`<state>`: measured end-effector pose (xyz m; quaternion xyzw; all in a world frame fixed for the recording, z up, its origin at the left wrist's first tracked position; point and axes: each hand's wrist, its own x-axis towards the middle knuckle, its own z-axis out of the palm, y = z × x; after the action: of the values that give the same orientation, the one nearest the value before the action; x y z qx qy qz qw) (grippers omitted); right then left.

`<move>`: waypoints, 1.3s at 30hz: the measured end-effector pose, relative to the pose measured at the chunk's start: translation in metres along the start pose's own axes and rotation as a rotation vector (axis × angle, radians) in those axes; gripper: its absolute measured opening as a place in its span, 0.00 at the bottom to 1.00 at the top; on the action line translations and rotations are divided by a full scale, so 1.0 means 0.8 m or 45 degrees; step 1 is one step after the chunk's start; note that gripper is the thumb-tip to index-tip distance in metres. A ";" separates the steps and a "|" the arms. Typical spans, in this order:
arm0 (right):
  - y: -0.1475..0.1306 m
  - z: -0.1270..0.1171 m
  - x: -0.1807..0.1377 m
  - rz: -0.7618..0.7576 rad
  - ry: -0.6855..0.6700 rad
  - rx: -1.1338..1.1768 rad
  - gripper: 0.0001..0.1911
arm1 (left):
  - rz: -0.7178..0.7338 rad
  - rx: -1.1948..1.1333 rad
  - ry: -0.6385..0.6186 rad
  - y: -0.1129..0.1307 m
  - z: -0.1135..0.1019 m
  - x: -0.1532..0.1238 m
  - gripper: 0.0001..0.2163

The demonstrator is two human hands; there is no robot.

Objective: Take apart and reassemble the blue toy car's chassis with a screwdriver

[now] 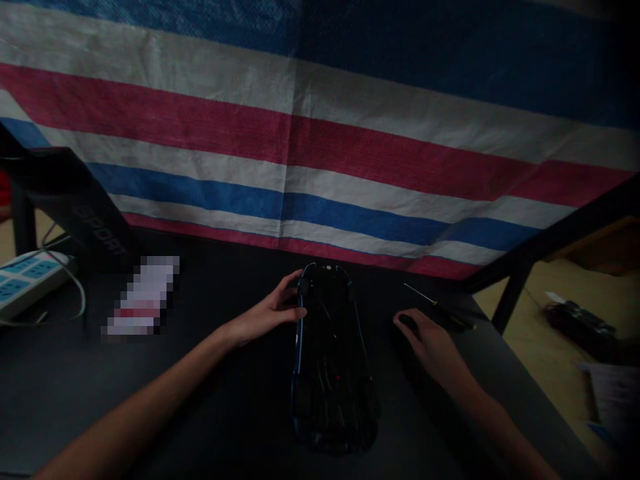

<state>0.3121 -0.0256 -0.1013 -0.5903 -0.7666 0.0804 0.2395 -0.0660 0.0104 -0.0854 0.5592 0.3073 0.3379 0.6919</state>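
A dark toy car (333, 360) with blue edges lies upside down on the black tabletop, its underside and wheels facing up. My left hand (273, 308) grips the car's left side near its far end, thumb and fingers pressed against the body. To the right of the car, my right hand (425, 337) is curled close over the tabletop. A small black piece (409, 323) shows between its thumb and fingers, too dark to name. Just beyond that hand lies a screwdriver (453, 318) with a thin metal shaft and a black and yellow handle.
A white power strip (31, 279) with a cable lies at the far left. Near it are a blurred-out flat item (143, 297) and a dark post marked SPORT (95, 220). Striped sheeting (300, 147) hangs behind the table (215, 420). Dark objects (580, 323) lie beyond the right edge.
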 end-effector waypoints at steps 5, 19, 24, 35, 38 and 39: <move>-0.070 -0.021 0.011 -0.019 -0.091 0.127 0.10 | -0.009 -0.026 0.011 0.000 0.001 0.000 0.42; -0.220 0.004 0.055 -0.597 -0.340 0.023 0.05 | 0.023 -0.145 -0.032 -0.008 0.002 0.001 0.43; -0.221 0.006 0.057 -0.647 -0.311 -0.125 0.06 | 0.062 -0.146 -0.060 -0.015 -0.002 0.004 0.45; -0.221 -0.002 0.061 -0.561 -0.391 -0.002 0.06 | 0.101 -0.137 -0.085 -0.018 -0.003 0.004 0.43; -0.222 -0.019 0.062 -0.402 -0.360 0.276 0.06 | 0.077 -0.122 -0.065 -0.016 -0.002 0.004 0.44; -0.222 -0.027 0.063 -0.359 -0.322 0.346 0.06 | 0.062 -0.122 -0.061 -0.014 -0.001 0.003 0.44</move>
<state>0.1583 -0.0333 0.0031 -0.4249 -0.8475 0.2219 0.2278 -0.0640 0.0115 -0.0970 0.5406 0.2604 0.3556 0.7166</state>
